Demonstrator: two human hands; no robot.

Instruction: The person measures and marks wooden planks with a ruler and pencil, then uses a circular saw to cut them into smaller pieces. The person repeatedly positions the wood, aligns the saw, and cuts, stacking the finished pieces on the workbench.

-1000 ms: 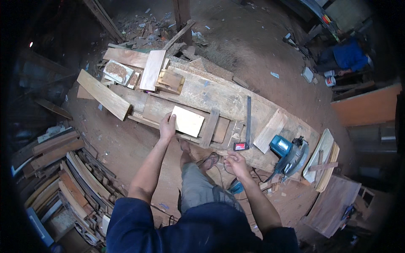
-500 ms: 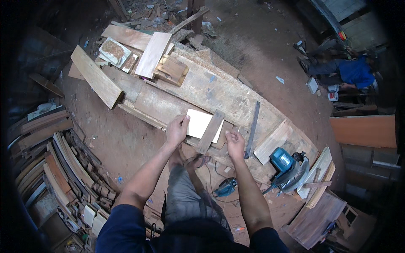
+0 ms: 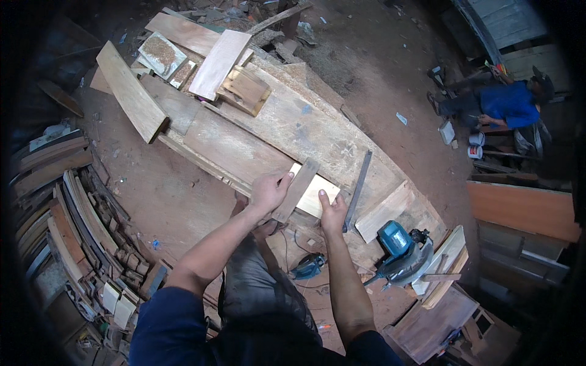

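Observation:
A pale, flat board (image 3: 320, 190) lies across the near side of the long wooden workbench (image 3: 305, 131). A darker brown wood strip (image 3: 298, 188) crosses over its top. My left hand (image 3: 270, 191) is closed at the board's left end, thumb on top, close beside the strip; its fingers underneath are hidden. At the opposite end, my right hand (image 3: 332, 213) grips the board with the thumb pressed on its upper face. Just right of that hand lies a long dark bar (image 3: 358, 190).
A teal circular saw (image 3: 400, 250) rests at the bench's right end, and another teal power tool (image 3: 308, 266) lies below the bench. Planks (image 3: 131, 91) and a wooden block (image 3: 244, 90) sit at the far left. Stacked timber (image 3: 67, 226) stands left. A person in blue (image 3: 506, 104) is at far right.
The pale board has slid right beneath the brown strip. My right hand has come onto its right end, and my left hand has followed the left end. The view has shifted slightly.

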